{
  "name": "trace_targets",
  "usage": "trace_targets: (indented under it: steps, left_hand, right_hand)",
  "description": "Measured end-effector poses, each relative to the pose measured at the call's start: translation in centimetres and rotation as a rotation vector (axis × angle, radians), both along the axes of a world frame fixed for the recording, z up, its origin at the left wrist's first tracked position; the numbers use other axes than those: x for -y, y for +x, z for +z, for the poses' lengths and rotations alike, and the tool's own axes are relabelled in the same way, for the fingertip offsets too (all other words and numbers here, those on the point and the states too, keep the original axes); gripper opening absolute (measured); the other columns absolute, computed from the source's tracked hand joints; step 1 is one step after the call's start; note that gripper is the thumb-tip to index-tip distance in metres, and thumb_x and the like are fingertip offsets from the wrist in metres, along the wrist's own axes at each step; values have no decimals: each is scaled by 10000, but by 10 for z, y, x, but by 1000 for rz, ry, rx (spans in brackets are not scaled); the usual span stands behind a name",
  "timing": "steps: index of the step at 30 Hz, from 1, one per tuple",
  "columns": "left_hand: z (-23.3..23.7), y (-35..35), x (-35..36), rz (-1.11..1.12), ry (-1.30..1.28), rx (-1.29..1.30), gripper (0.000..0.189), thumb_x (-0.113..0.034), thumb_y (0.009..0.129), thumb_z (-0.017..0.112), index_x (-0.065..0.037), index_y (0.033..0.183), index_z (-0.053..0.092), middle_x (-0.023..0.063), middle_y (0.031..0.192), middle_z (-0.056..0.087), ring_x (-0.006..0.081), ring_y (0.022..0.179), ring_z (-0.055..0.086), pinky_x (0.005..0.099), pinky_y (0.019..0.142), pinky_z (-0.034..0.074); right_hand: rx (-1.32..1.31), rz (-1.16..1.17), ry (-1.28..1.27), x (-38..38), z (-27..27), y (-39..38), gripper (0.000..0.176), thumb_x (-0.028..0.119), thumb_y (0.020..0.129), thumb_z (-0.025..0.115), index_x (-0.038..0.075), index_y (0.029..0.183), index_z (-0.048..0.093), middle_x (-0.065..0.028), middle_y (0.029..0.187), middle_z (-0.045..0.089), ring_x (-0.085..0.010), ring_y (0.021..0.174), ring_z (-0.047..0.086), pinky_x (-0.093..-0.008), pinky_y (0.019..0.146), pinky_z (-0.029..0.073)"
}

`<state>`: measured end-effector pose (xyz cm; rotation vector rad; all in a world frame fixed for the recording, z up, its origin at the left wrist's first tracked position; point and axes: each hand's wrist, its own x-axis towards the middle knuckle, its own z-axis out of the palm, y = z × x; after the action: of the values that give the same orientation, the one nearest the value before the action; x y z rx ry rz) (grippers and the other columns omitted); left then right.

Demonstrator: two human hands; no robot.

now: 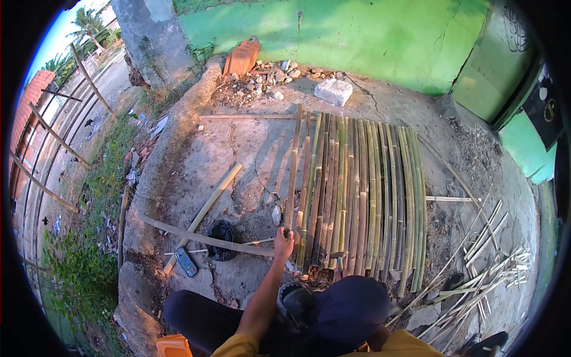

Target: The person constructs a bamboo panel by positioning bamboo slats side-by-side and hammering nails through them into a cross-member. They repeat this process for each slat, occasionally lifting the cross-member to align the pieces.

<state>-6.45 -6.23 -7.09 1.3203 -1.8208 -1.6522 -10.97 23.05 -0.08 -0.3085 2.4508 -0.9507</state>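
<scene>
A row of split bamboo strips (363, 190) lies side by side on the ground before me, forming a slatted panel. My left hand (284, 243) is closed around the lower end of the leftmost bamboo strip (293, 166), which lies slightly apart from the others. Near the panel's lower edge, my right hand (339, 273) is mostly hidden by my knee. It grips a small tool (339, 260) with a bluish part, perhaps a hammer, too small to name surely. A curved bamboo strip (208, 239) ends beside my left wrist.
A phone (185, 262) and a dark round object (222, 240) lie at left, near a loose bamboo length (208, 199). Thin bamboo slivers (488, 279) are heaped at right. A white block (333, 91) and rubble (267, 80) lie by the green wall (333, 41). A low concrete ledge (160, 172) borders the left.
</scene>
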Motion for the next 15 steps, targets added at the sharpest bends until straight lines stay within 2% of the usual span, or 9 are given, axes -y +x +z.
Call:
trace_targets:
  steps: [1, 3, 8, 10, 14, 15]
  left_hand:
    - [-7, 1, -2, 0, -286, 26, 400, -239, 1002, 645, 15, 1288, 530, 243, 1022, 699, 465, 967, 688, 498, 822, 540]
    - [-9, 6, -2, -7, -259, 15, 407, -252, 999, 651, 14, 1287, 542, 256, 1040, 700, 478, 993, 677, 503, 837, 537]
    - [31, 19, -6, -93, -179, 88, 420, -279, 989, 660, -5, 1295, 570, 281, 1121, 694, 503, 1070, 645, 527, 886, 525]
    - [19, 20, -11, 29, -302, 93, 391, -271, 992, 647, -27, 1289, 575, 275, 1127, 697, 516, 1065, 640, 541, 877, 521]
    - [4, 17, -17, 113, -199, 132, 406, -275, 994, 640, -37, 1313, 563, 283, 1100, 703, 542, 1056, 629, 561, 870, 519]
    - [7, 15, -19, 125, -259, 156, 404, -269, 995, 644, -41, 1319, 562, 252, 1015, 715, 495, 965, 668, 533, 810, 536]
  right_hand:
    - [-3, 2, 0, 1, -1, -2, 341, 369, 1020, 639, 72, 1183, 672, -224, 799, 681, -384, 712, 682, -507, 648, 492]
    - [-4, 3, 5, 0, 0, 0, 341, 371, 1020, 638, 73, 1183, 672, -224, 798, 681, -384, 711, 682, -507, 648, 492]
    - [-1, 0, 12, -1, -3, 2, 342, 373, 1021, 636, 75, 1183, 673, -223, 796, 680, -385, 709, 681, -508, 646, 491]
    - [-5, 3, 10, 1, -2, 2, 342, 374, 1021, 635, 76, 1183, 673, -223, 796, 680, -385, 709, 680, -508, 645, 491]
    - [-9, 4, 8, 0, -3, 0, 342, 376, 1022, 633, 77, 1183, 674, -223, 794, 679, -385, 707, 680, -508, 644, 490]
    - [-8, 3, 9, -1, -3, 2, 342, 377, 1022, 633, 78, 1183, 674, -223, 794, 679, -386, 707, 679, -508, 643, 490]
